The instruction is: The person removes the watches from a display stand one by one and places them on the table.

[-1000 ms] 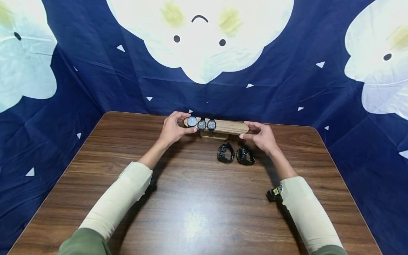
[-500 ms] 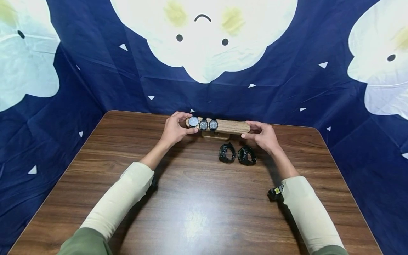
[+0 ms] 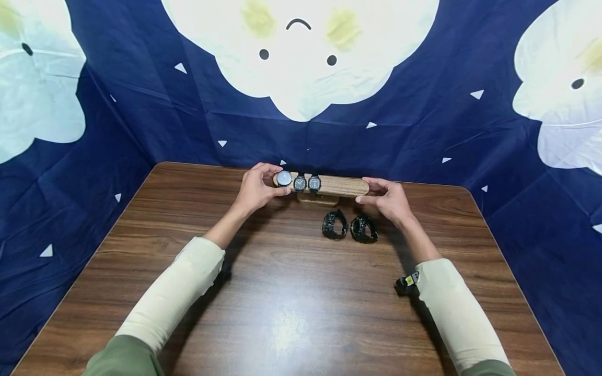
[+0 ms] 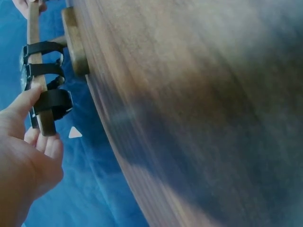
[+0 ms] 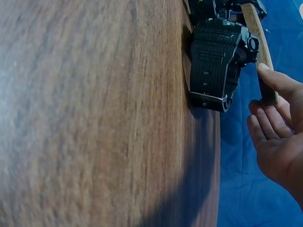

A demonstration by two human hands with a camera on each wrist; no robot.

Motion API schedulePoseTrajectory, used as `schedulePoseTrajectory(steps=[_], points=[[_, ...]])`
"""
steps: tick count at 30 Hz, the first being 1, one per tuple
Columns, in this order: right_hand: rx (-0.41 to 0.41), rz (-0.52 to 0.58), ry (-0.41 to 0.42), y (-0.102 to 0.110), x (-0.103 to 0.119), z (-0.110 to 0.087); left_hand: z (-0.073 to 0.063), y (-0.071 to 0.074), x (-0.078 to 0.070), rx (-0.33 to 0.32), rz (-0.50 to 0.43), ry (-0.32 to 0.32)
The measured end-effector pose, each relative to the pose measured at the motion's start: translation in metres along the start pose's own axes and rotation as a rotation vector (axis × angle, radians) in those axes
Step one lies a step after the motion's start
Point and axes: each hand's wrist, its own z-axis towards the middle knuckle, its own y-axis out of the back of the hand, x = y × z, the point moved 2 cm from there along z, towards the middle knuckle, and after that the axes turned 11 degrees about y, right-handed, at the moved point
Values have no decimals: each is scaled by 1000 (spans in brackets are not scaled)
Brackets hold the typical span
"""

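Note:
A wooden watch stand, with a rounded bar on a small base, stands near the table's far edge. Three watches sit side by side on its left half: a round pale-faced one at the end, then two dark squarish ones. My left hand holds the bar's left end between thumb and fingers, close to the round watch; its strap loops the bar in the left wrist view. At the bare right end, my right hand pinches the bar.
Two chunky black watches, one left of the other, rest on the brown wooden table in front of the stand's right half. A blue cloth with white clouds hangs behind the far edge.

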Motion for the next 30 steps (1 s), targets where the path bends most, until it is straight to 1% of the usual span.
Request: schedulePoseTrajectory(steps=[6,15,24,30], points=[[-13,45,-3,0,-2,0,2,3,-1,20,9,11],[-17,93,2,0,-4,0,2,9,3,31,17,28],[-11,68,-18,2,-4,-1,4,15,6,51,-61,72],[-12,64,-17,2,-4,-1,4,17,9,50,-87,80]])
